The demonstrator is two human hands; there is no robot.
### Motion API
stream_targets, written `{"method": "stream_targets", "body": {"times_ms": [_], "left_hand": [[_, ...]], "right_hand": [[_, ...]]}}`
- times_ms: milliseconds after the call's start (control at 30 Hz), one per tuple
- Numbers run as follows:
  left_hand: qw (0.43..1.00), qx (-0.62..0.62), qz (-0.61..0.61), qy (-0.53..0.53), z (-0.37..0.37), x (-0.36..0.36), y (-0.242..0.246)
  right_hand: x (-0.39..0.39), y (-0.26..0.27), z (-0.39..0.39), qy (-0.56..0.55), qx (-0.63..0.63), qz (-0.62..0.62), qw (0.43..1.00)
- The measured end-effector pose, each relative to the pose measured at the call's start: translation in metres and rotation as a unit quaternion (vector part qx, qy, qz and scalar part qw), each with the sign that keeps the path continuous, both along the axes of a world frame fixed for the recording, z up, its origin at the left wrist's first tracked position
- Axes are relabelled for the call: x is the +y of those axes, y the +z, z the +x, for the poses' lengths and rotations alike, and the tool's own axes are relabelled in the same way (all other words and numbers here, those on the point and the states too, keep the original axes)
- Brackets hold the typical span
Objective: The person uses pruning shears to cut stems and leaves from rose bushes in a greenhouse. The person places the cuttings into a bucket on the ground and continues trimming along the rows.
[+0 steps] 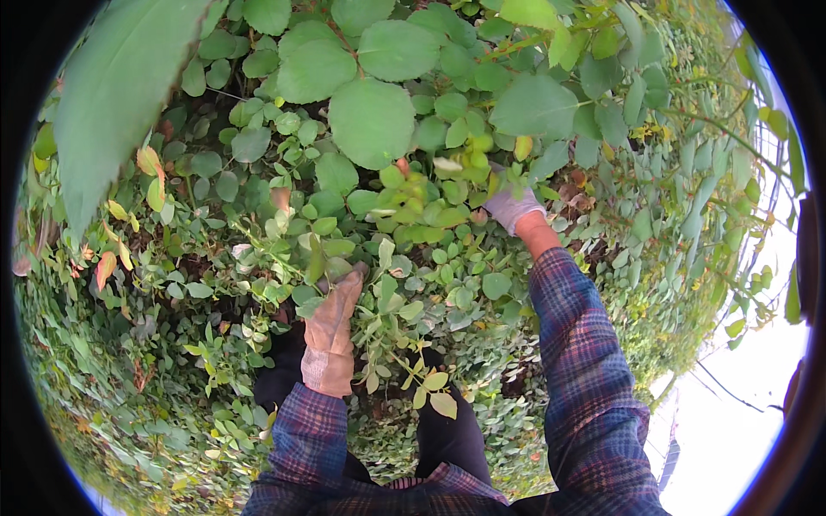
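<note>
Two gloved hands reach into dense rose foliage. My left hand [332, 322], in a tan work glove, is low among leafy stems [387, 303], its fingertips partly covered by leaves; whether it grips a stem cannot be told. Farther out on the right, my right hand [514, 203] wears a pale thin glove and reaches behind blurred yellow-green leaves [423, 200]. Its fingers are mostly hidden, and what they touch cannot be made out. Plaid sleeves cover both arms.
Large rose leaves [371, 122] hang close to the camera at the top, and one very near leaf [122, 103] covers the upper left. Long stems [723, 129] with reddish thorns arch at the right. Dense foliage surrounds my dark-trousered legs [452, 432].
</note>
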State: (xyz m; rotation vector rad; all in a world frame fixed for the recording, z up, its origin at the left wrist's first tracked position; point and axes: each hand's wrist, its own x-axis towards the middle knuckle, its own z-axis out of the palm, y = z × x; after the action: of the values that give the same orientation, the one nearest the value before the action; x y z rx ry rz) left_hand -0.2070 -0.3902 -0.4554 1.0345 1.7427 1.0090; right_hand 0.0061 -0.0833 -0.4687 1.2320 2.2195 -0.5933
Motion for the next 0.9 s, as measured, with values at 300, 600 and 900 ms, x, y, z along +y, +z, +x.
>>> {"method": "stream_targets", "body": {"times_ms": [300,600,900], "left_hand": [[0.992,-0.068,-0.075,0.071,-0.002,0.005,0.004],[0.986,-0.108,-0.088,0.088,0.001,0.009,0.011],[0.992,-0.080,-0.092,0.040,0.002,0.012,0.010]], "right_hand": [[-0.004,-0.012,-0.004,-0.205,-0.129,-0.026,0.970],[0.025,-0.002,-0.024,0.171,-0.281,-0.231,0.916],[0.013,-0.003,-0.012,-0.004,-0.241,-0.059,0.969]]}}
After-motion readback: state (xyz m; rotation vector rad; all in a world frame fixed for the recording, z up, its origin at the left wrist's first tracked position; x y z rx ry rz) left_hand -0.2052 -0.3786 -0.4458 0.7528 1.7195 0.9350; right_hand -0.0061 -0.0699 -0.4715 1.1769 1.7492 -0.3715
